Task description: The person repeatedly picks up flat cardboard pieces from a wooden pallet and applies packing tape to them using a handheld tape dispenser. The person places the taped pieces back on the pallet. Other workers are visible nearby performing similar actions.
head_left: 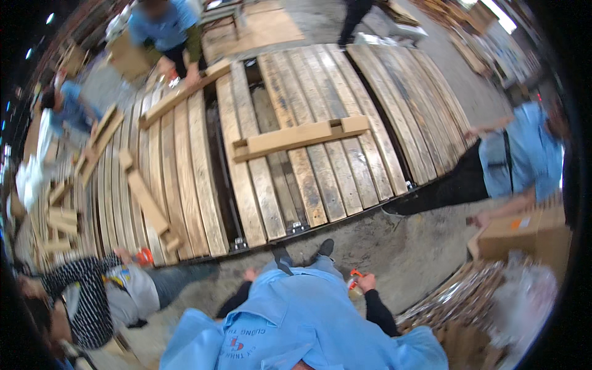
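Dark capital lettering [251, 333] in short lines stands on the chest of the light blue shirt [302, 320] worn by the person with the camera, near and slightly left, beside a small red and blue emblem [235, 344]. To the right, a cardboard box [502, 237] bears a small orange label [525, 222]; any print on it is too small to read.

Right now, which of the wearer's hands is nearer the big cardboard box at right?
Right. The right hand, holding an orange tool, is left of the big cardboard box, apart from it; the left hand is farther left, at the wearer's other side.
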The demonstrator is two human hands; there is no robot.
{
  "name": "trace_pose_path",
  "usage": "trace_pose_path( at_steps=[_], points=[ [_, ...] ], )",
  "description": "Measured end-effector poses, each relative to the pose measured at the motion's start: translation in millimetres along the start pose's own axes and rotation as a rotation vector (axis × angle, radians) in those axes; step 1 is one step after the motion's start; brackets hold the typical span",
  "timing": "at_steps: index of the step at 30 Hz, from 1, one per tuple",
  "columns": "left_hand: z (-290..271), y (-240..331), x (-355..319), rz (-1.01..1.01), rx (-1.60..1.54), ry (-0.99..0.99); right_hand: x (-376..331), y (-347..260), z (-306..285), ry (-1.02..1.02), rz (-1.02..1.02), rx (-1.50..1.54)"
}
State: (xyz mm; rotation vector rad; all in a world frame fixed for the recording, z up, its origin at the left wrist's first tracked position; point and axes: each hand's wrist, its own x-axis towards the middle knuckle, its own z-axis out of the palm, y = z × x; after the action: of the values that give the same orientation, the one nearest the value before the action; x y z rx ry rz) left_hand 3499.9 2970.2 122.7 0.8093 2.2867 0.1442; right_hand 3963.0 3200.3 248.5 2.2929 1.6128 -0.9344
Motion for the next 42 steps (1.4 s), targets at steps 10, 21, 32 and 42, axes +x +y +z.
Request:
trace_pose_path(
  at_steps=[10, 21, 32, 42],
  points=[
    [-89.5, 89.7, 53.0, 0.008, -0.159, -0.077, 52.7, -49.6, -81.3, -0.213, -0.025, -0.084],
    [-94.2, 282.5, 92.8, 0.306, -0.362, 0.090, 93.4, -50.6, -101.0, -0.108, -0.174, -0.116],
    [-15.6, 259.4, 54.2, 0.263, -0.061, -0.369, 116.3, 34.9, -125.1, -0.126, 0.225, 0.137],
    [-47.0, 256.4, 40.2, 0.062, -0.078, -0.054, 138.2, 31.9, -134.0, -0.194, 0.109, -0.072]
  ],
)
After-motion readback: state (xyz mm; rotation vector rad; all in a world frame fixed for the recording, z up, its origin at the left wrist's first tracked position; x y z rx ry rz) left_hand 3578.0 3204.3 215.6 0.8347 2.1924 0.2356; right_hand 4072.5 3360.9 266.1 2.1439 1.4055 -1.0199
